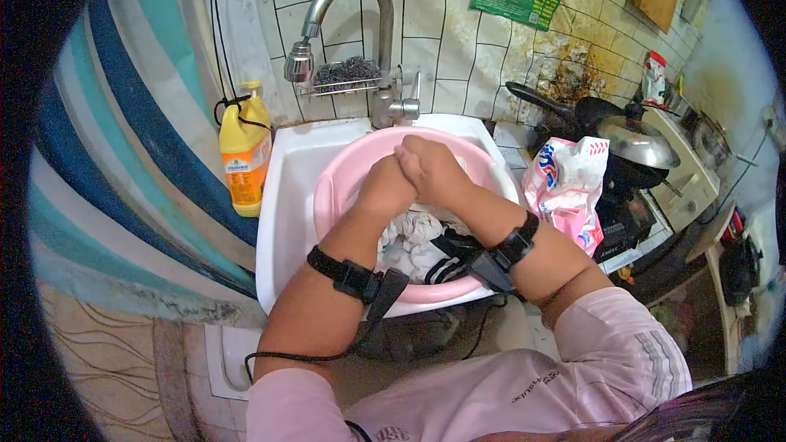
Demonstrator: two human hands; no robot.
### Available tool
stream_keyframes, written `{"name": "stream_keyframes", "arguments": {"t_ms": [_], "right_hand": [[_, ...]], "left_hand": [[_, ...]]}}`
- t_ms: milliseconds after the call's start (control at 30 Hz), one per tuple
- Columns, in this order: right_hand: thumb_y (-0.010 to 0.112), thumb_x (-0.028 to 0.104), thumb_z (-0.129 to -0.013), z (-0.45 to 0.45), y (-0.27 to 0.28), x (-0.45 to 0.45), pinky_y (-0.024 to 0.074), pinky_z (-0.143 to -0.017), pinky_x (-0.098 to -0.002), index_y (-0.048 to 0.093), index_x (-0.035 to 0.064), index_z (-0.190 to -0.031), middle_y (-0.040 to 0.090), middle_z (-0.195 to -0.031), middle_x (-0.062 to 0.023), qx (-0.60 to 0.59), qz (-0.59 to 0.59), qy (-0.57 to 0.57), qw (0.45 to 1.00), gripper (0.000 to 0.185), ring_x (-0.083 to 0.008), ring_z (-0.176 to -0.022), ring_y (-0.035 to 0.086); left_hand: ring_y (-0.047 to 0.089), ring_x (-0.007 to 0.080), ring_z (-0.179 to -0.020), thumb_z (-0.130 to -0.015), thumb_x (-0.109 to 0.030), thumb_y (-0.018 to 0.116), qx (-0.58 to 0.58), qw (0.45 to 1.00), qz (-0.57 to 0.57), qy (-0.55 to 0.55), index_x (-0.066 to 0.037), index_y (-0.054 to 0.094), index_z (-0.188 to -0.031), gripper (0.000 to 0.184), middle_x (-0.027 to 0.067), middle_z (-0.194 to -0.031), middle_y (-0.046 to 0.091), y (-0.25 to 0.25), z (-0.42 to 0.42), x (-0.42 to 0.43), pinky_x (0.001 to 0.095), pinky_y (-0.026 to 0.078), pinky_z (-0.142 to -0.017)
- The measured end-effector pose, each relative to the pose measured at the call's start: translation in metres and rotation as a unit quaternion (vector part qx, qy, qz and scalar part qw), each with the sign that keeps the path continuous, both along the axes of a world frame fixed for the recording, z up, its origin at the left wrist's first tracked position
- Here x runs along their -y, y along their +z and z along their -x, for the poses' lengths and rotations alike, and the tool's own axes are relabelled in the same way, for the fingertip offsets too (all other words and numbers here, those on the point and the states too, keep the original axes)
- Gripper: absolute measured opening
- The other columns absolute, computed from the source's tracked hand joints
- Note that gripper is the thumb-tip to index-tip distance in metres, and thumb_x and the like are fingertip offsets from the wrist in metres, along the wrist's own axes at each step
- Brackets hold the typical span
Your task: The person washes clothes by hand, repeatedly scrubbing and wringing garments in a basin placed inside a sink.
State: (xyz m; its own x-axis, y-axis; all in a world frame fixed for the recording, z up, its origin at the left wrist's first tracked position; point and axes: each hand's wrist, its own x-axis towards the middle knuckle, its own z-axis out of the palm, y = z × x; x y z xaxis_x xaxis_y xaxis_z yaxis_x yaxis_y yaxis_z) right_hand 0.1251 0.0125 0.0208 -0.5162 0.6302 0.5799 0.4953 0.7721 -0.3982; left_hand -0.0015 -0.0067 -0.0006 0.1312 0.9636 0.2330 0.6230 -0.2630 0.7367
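Over the pink basin (327, 188), my left hand (386, 187) and my right hand (432, 169) press against each other. Both have their fingers closed; whatever lies between them is hidden. Below and behind the hands, white garments (417, 233) with some black fabric (454, 247) are bunched in the basin. The basin sits in a white sink (282, 196). Each forearm wears a black strap with a small device and a cable.
A chrome faucet (385, 24) and a wire rack with a steel scrubber (348, 72) are behind the basin. On the left hangs a yellow detergent jug (246, 155). A detergent bag (565, 188) and a wok with a lid (634, 143) are on the right.
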Motion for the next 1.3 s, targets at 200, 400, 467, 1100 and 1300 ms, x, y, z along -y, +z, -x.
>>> {"name": "stream_keyframes", "arguments": {"t_ms": [200, 400, 467, 1100, 1300], "right_hand": [[0.046, 0.025, -0.09, -0.004, -0.012, -0.02, 0.0445, -0.07, -0.0501, 0.051, 0.0005, -0.084, 0.058, -0.079, -0.0256, -0.07, 0.064, -0.075, 0.993, 0.026, -0.0445, -0.076, 0.056], [0.046, 0.025, -0.091, 0.001, -0.003, -0.002, 0.0443, -0.069, -0.0485, 0.051, 0.0009, -0.083, 0.058, -0.08, -0.0274, -0.054, 0.009, 0.009, 0.998, 0.026, -0.0447, -0.077, 0.056], [0.046, 0.026, -0.092, -0.004, -0.016, -0.025, 0.0441, -0.068, -0.0479, 0.051, 0.0013, -0.083, 0.057, -0.079, -0.0275, -0.115, 0.024, -0.01, 0.993, 0.027, -0.0446, -0.077, 0.056], [0.057, 0.033, -0.089, -0.013, -0.022, -0.038, 0.0407, -0.053, -0.0268, 0.053, 0.0031, -0.094, 0.053, -0.066, -0.0024, -0.204, 0.176, -0.047, 0.962, 0.031, -0.0106, -0.059, 0.049], [0.059, 0.032, -0.089, -0.012, -0.02, -0.036, 0.0416, -0.059, -0.0268, 0.05, 0.0036, -0.093, 0.052, -0.068, -0.0024, -0.228, 0.194, -0.08, 0.951, 0.03, -0.0099, -0.065, 0.048]], "left_hand": [[0.059, 0.0358, -0.098, -0.071, -0.016, 0.066, -0.007, 1.0, -0.022, 0.012, 0.0, 0.061, -0.103, 0.036, 0.0222, -0.1, 0.063, -0.003, -0.007, -0.002, 0.0408, 0.045, -0.086], [0.058, 0.0373, -0.097, -0.069, -0.015, 0.066, 0.031, 0.997, -0.063, -0.014, 0.002, 0.059, -0.102, 0.038, 0.0241, -0.098, 0.062, -0.004, -0.002, -0.002, 0.0422, 0.046, -0.085], [0.059, 0.0369, -0.096, -0.069, -0.014, 0.066, 0.026, 0.999, -0.023, 0.03, 0.003, 0.059, -0.101, 0.037, 0.0238, -0.097, 0.062, 0.003, -0.007, 0.004, 0.042, 0.045, -0.084], [0.061, 0.0264, -0.088, -0.071, -0.011, 0.062, 0.15, 0.984, 0.079, 0.058, 0.006, 0.044, -0.117, 0.052, 0.0199, -0.096, 0.06, 0.021, -0.002, 0.01, 0.0347, 0.047, -0.076], [0.058, 0.022, -0.087, -0.085, -0.023, 0.057, 0.283, 0.953, 0.089, 0.066, 0.003, 0.045, -0.112, 0.039, 0.0164, -0.094, 0.059, 0.018, -0.007, 0.007, 0.0345, 0.046, -0.073]]}}
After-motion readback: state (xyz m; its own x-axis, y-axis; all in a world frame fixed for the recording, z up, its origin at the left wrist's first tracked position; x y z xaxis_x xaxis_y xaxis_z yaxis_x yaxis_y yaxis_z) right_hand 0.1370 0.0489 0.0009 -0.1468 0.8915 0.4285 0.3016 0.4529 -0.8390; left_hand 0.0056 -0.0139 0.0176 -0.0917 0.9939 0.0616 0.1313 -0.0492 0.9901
